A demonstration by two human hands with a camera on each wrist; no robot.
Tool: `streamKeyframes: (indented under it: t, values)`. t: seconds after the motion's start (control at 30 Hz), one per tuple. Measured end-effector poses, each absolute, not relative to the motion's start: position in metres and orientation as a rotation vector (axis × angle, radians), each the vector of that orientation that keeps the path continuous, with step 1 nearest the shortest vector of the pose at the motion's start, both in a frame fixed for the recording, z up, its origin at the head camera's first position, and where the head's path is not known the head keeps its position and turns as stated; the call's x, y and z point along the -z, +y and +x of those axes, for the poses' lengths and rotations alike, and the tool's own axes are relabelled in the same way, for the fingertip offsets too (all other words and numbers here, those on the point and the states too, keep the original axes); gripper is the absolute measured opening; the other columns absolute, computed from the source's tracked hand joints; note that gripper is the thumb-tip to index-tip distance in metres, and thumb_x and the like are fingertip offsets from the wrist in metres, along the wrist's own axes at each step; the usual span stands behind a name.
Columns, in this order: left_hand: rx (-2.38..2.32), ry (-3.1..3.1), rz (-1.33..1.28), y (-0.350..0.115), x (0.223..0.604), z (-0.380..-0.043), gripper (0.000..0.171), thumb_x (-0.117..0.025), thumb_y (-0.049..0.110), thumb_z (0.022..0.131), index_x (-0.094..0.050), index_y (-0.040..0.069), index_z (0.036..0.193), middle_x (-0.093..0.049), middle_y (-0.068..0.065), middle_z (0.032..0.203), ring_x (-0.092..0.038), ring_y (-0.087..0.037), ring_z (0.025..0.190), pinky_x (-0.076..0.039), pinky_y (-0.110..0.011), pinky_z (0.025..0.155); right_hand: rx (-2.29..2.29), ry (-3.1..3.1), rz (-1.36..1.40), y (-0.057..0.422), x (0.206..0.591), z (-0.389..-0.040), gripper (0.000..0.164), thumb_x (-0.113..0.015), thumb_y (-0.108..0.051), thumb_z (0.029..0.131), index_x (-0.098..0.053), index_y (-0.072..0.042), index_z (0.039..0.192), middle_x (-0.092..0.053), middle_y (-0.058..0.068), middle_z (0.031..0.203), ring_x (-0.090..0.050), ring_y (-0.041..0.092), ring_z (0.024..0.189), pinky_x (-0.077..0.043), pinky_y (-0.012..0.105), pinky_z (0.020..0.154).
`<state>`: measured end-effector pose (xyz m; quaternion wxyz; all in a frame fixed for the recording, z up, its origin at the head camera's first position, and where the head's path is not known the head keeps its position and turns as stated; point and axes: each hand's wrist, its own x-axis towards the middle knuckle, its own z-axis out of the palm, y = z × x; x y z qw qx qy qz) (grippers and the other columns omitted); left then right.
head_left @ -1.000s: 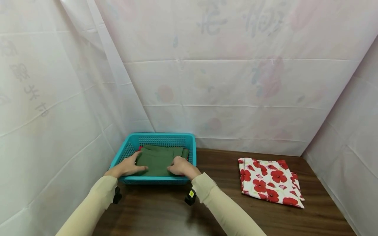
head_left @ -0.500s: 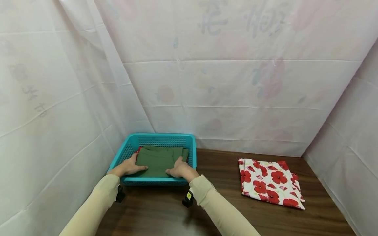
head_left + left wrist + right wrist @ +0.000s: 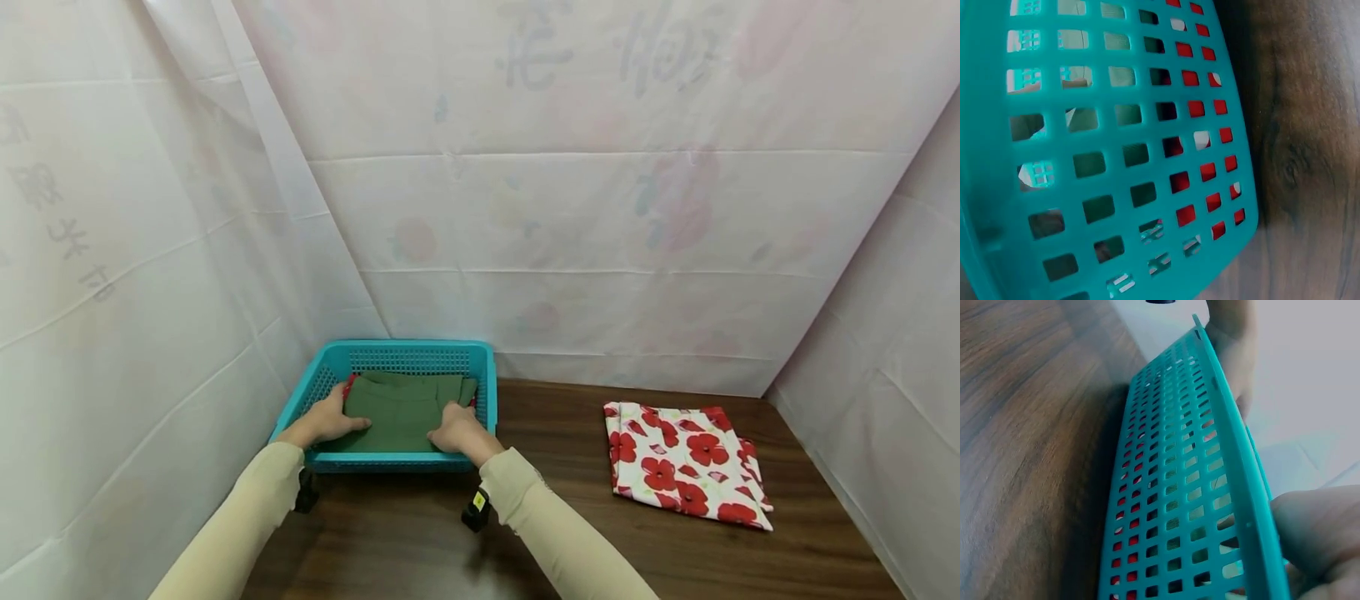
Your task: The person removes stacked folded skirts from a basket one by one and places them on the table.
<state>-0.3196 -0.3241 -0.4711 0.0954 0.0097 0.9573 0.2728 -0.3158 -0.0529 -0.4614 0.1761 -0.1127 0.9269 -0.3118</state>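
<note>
A folded green cloth (image 3: pixel 401 407) lies on top of red-and-white fabric inside a turquoise plastic basket (image 3: pixel 483 357) at the back left of the table. My left hand (image 3: pixel 327 418) reaches over the front rim and grips the cloth's left side, thumb on top. On the opposite side my right hand (image 3: pixel 456 429) holds the cloth, its thumb toward the middle. The fingers down along the cloth's sides are partly hidden. In the left wrist view the basket wall (image 3: pixel 1097 137) fills much of the picture, and red fabric (image 3: pixel 1196 108) shows through its holes.
A folded white cloth with red flowers (image 3: pixel 686 462) lies on the right of the brown wooden table (image 3: pixel 555 467). White printed sheets (image 3: pixel 570 250) hang behind and on both sides, close to the basket's left and back.
Over the last second my right hand's fingers have shifted slightly at the cloth's right side, and the cloth's back edge has moved a little. The basket and the flowered cloth have stayed put.
</note>
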Motion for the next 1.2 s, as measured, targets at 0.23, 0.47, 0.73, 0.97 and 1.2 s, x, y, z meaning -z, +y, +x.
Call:
streamKeyframes:
  t: [0.23,0.47,0.73,0.97,1.2]
  values:
    - [-0.844,2.741,0.028,-0.32,0.473,-0.319,0.111,-0.072,0.039,0.094,0.003,-0.012,0.158,-0.013,-0.045,0.159,-0.027,-0.064,0.141,-0.035,-0.071,0.11,1.143,2.474,-0.359,-0.049,0.468,-0.316,0.06,-0.07,-0.026,0.099,-0.047,-0.003,0.149,-0.048,0.017,0.155,-0.053,0.036,0.136,-0.05,0.053,0.104]
    - [-0.947,2.729,0.144,-0.314,0.474,-0.322,0.101,-0.073,0.032,0.095,-0.005,0.002,0.164,-0.015,-0.039,0.163,-0.028,-0.062,0.143,-0.035,-0.073,0.109,1.284,2.387,-0.402,-0.047,0.473,-0.321,0.061,-0.071,-0.022,0.098,-0.047,-0.006,0.152,-0.045,0.016,0.157,-0.054,0.036,0.134,-0.051,0.052,0.101]
    - [-0.975,2.696,0.21,-0.308,0.471,-0.323,0.047,-0.067,0.022,0.1,-0.058,0.006,0.143,-0.035,-0.034,0.157,-0.038,-0.055,0.14,-0.044,-0.066,0.104,1.472,2.256,-0.375,-0.046,0.476,-0.327,0.054,-0.059,0.003,0.095,-0.055,-0.009,0.147,-0.056,0.002,0.073,-0.022,0.015,0.052,-0.028,0.031,0.049]
    - [-1.013,2.775,0.24,-0.305,0.464,-0.324,0.031,-0.064,0.012,0.099,-0.069,0.005,0.13,-0.047,-0.031,0.15,-0.049,-0.049,0.131,-0.053,-0.056,0.095,1.509,2.317,-0.41,-0.046,0.472,-0.329,0.061,-0.054,0.008,0.091,-0.058,-0.013,0.147,-0.021,-0.005,0.05,-0.011,0.015,0.048,-0.02,0.031,0.044]
    - [-1.143,2.833,0.241,-0.308,0.464,-0.319,0.036,-0.062,0.014,0.102,-0.065,0.009,0.137,-0.045,-0.028,0.154,-0.04,-0.052,0.142,-0.047,-0.063,0.103,1.515,2.388,-0.504,-0.04,0.458,-0.329,0.056,-0.055,0.003,0.094,-0.059,-0.016,0.146,-0.021,-0.005,0.049,-0.013,0.013,0.047,-0.023,0.029,0.045]
